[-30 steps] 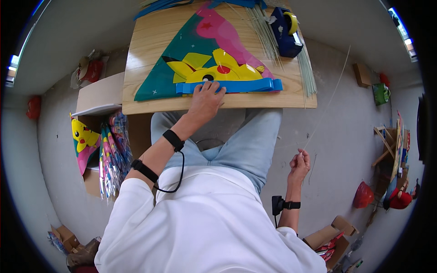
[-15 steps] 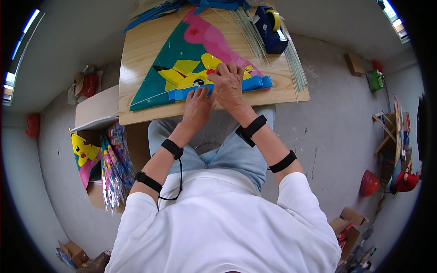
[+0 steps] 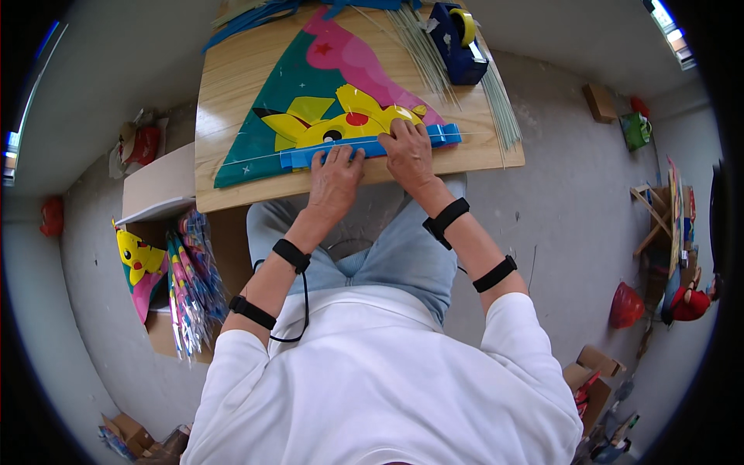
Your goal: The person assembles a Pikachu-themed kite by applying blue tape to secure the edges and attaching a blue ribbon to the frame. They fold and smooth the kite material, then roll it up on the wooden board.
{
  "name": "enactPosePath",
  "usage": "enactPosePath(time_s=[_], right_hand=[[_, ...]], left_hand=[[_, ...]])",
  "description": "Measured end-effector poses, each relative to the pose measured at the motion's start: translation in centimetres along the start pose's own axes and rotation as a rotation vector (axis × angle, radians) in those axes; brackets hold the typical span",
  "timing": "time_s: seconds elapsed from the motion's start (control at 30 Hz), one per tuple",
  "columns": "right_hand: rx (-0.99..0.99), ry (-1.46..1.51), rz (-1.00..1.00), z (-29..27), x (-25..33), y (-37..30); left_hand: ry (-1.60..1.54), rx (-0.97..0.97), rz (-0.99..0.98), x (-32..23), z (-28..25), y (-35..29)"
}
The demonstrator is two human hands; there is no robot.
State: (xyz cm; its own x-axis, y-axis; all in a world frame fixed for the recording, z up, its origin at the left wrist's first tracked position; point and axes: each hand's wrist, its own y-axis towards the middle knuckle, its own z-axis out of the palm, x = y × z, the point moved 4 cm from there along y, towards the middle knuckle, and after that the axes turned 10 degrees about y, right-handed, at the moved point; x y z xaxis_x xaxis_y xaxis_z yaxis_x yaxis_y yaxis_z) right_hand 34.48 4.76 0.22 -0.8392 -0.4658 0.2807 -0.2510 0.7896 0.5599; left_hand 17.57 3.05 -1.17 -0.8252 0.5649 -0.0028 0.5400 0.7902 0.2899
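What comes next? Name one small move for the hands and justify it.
Probably press the thin white rod down along the blue strip: it runs lengthwise over the strip, sticking out past both ends, and the left hand and right hand are both at the strip.

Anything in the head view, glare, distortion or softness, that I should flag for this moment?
In the head view, the table edges bow and the corners go black; bright windows sit near both side rims, with blue fringing; pale highlights mark the glossy printed sheet; the left hand and right hand read clearly, the rim clutter less so.
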Motion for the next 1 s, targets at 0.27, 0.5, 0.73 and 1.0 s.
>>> enactPosePath(time_s=[0.27,0.5,0.73,1.0], right_hand=[[-0.014,0.006,-0.074,0.6,-1.0,-0.2],[0.002,0.041,-0.011,0.8,-1.5,-1.3],[-0.013,0.074,-0.062,0.9,-1.5,-1.1],[0.039,0.043,-0.054,1.0,-1.5,-0.8]], left_hand=[[0.003,0.018,-0.003,0.0,0.0,0.1],[-0.005,0.002,0.015,-0.1,-0.3,0.1],[0.007,-0.005,0.004,0.1,-0.1,-0.1],[0.057,-0.006,-0.011,0.1,0.9,-0.1]])
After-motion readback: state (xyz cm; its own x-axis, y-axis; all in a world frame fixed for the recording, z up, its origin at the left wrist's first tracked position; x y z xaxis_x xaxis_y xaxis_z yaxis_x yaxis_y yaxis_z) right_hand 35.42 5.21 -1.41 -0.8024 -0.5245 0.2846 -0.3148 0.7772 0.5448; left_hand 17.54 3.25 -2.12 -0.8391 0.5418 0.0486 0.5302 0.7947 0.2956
